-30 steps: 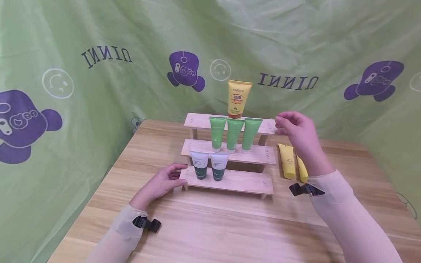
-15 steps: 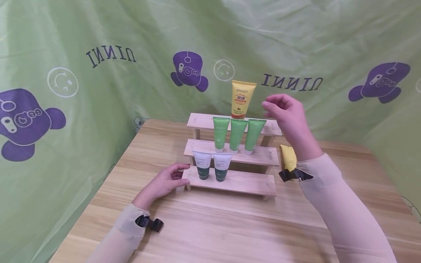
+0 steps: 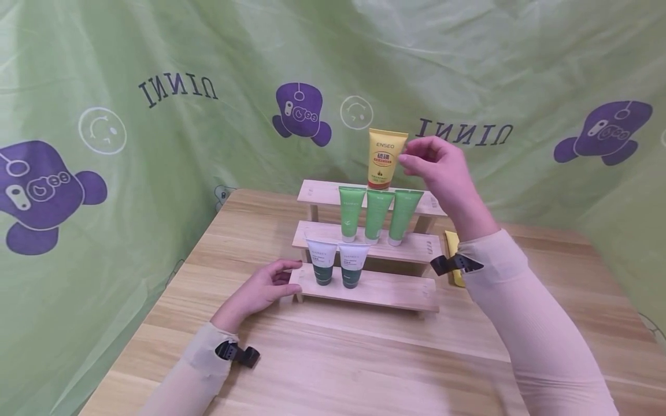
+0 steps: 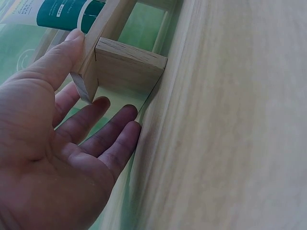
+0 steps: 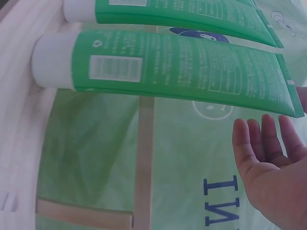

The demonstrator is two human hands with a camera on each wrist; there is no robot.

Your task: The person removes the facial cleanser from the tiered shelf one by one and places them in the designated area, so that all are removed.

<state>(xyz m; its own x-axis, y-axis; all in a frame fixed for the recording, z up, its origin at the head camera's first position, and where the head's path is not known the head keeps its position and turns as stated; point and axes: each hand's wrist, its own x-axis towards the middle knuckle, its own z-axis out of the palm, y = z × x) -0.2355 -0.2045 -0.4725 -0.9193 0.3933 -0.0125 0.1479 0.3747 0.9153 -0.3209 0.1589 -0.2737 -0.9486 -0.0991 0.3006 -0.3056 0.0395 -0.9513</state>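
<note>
Bright, even head view; left wrist view dimmer.

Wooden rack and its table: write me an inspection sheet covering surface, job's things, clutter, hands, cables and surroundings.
Surface: wood-grain tabletop, bearing a three-step wooden rack.
Job's things: yellow tube upright on the top step; three green tubes upright on the middle step; two white-and-dark-green tubes upright on the bottom step; second yellow tube on the tabletop right of the rack, partly hidden by the right forearm.
Clutter: nothing seen.
Left hand: holds the left end of the bottom step.
Right hand: at the right edge of the upright yellow tube; contact cannot be told.
Cables: nothing seen.
Surroundings: green backdrop with purple figures and reversed lettering.
</note>
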